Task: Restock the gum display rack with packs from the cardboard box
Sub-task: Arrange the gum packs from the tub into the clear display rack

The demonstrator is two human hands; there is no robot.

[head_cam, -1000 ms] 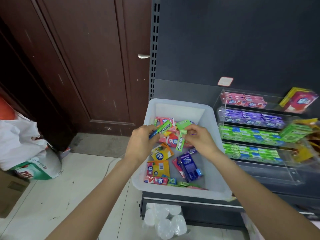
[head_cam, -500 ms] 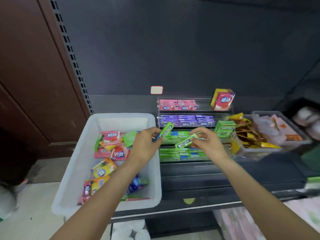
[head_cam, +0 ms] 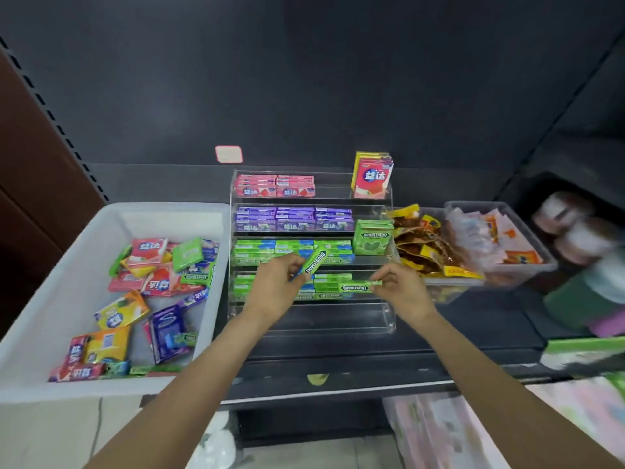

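Clear tiered acrylic gum rack (head_cam: 389, 313) dead ahead, white plastic bin (head_cam: 30, 333) of loose packs beside it. Left hand (head_cam: 274, 289) pinches one green Doublemint stick pack (head_cam: 314, 260); right hand (head_cam: 402, 289) pinches another (head_cam: 358, 286) at the lower green row. Best slide it in flat, label forward.

Clear acrylic tiered rack (head_cam: 389, 319): pink-red packs (head_cam: 275, 186) on top tier, purple packs (head_cam: 294, 219) below, green-and-blue packs (head_cam: 257, 248) lower. Green slim gum stick, white lettering (head_cam: 315, 260); second green stick (head_cam: 360, 286). White plastic bin (head_cam: 44, 299) mixing red, yellow, orange, purple, green packs. Black shelf (head_cam: 473, 319).
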